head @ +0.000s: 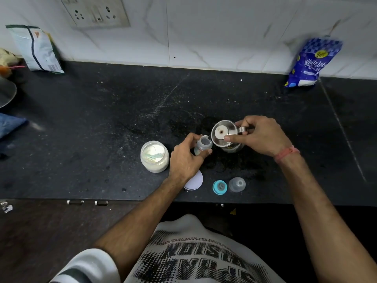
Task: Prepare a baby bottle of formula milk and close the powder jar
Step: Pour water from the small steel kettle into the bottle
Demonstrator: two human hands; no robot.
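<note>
Two hands work together over the black tabletop (102,123), and the step in hand looks like pouring water from the kettle into the baby bottle. Nearest the person, just behind the left hand (184,158), lies the white jar lid (194,181); to its right stand the teal bottle ring (219,187) and the clear cap (237,184), all off and waiting. The left hand curls round the small baby bottle (202,147), tilting its open mouth toward the spout. Left of that hand stands the open powder jar (155,156), a scoop lying in the powder. The right hand (257,135) grips the steel kettle (224,134) by its handle, thumb pressing the lid, spout touching or just above the bottle mouth; which, I cannot tell. To pour well, keep the bottle steady, tip slowly, hold the lid down, and stop at the needed level, since the narrow mouth would spill easily.
</note>
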